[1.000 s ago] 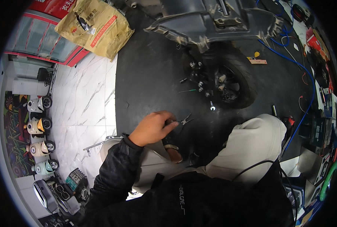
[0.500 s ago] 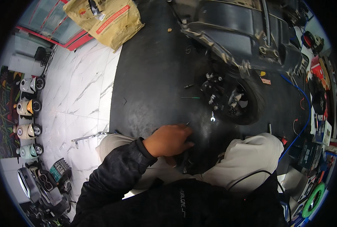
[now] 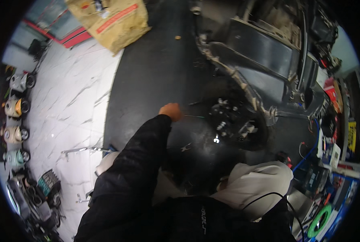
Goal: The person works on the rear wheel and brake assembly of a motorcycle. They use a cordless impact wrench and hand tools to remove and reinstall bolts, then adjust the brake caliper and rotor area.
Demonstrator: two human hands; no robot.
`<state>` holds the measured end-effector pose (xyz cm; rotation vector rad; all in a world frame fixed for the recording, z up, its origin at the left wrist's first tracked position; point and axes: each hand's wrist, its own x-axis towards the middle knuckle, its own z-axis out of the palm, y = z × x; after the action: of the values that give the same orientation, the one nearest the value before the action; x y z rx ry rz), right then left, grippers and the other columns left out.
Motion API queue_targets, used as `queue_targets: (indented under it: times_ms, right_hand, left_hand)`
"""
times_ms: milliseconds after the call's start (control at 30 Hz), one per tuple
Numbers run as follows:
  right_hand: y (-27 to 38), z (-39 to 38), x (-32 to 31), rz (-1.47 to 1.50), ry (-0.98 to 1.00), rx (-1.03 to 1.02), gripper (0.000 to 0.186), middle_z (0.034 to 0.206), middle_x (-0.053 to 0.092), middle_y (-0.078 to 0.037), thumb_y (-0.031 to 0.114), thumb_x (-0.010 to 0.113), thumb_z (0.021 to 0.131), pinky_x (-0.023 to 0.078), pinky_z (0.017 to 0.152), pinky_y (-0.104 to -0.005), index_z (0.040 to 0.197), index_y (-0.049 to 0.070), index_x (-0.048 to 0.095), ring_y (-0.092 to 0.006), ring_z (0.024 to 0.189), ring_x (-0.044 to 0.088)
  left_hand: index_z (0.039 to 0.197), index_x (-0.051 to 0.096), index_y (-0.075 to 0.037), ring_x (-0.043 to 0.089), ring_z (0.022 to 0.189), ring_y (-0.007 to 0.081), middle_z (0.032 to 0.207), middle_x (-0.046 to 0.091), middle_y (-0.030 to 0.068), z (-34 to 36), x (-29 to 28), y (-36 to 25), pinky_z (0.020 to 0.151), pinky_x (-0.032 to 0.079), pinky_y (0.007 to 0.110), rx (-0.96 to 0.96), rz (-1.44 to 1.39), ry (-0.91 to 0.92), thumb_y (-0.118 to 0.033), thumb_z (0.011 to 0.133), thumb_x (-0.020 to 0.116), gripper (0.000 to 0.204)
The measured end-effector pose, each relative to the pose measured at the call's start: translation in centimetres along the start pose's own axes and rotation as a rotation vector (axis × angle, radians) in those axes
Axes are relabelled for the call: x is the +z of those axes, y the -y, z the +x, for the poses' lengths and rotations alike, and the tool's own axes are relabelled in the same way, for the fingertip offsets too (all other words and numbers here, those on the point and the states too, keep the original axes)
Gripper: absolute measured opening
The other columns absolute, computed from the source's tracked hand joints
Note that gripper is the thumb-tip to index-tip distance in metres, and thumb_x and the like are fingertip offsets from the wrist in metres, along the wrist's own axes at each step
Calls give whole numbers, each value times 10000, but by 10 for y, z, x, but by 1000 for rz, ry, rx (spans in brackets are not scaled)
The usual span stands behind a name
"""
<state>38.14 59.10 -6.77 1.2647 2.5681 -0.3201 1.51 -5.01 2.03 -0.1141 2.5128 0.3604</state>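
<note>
My left hand (image 3: pixel 171 111) reaches forward over the black mat (image 3: pixel 143 88), its back towards me. Its fingers point down and away, hidden behind the knuckles, so I cannot tell whether they hold anything. Just right of it lies a thin screwdriver-like tool (image 3: pixel 194 116) with a green end; whether the hand touches it is unclear. A small metal tool (image 3: pixel 185 148), of a kind I cannot make out, rests nearer to me. Farther right, a short wrench (image 3: pixel 216 140) lies beside a dark wheel hub with mechanical parts (image 3: pixel 244 130). My right hand is out of view.
A large black plastic vehicle body (image 3: pixel 260 48) fills the far right. At the far left lies a yellow paper sack (image 3: pixel 121 28). A chrome bar (image 3: pixel 83 149) lies on white tiles beside my left knee. Boxes and a green ring (image 3: pixel 320 221) crowd the right edge.
My left hand has gone forward, away from my lap, and the arm is now stretched out. The small metal tool on the mat now shows fully. The whole view has shifted slightly.
</note>
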Motion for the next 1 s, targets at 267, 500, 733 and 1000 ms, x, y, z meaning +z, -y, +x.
queue_targets:
  times_ms: [267, 500, 733, 1000]
  right_hand:
    - [-6, -31, -58, 63, -122, -242, 575, 1046, 743, -232, 235, 871, 844, 568, 889, -400, 1292, -19, 616, -307, 970, 732]
    - [95, -60, -253, 407, -437, -418, 519, 1015, 752, -200, 155, 873, 835, 565, 875, -380, 1266, -16, 638, -245, 939, 712]
    - [179, -107, -385, 731, -899, -587, 412, 1153, 741, -101, 14, 742, 885, 563, 906, -338, 1290, -24, 672, -201, 1009, 707]
    - [224, -140, -372, 1105, -694, -630, 129, 873, 695, -59, 97, 718, 975, 483, 640, -300, 1067, 8, 720, -167, 717, 637]
  left_hand:
    - [1564, 504, -130, 593, 1339, 346, 1530, 552, 102, 116, 123, 6, 1063, 541, 491, 163, 214, -108, -224, 968, 702, 635]
    - [1475, 610, -157, 622, 1347, 375, 1471, 658, 156, 164, 170, 13, 1073, 530, 493, 480, 105, -403, -343, 977, 654, 534]
    - [1268, 657, -97, 706, 1222, 367, 1335, 672, 115, 160, 142, 18, 990, 578, 500, 92, 230, -157, -304, 981, 628, 355]
    - [978, 771, -105, 761, 834, 293, 859, 753, 120, 134, -26, 62, 738, 593, 439, 834, 782, 419, -355, 899, 743, 264]
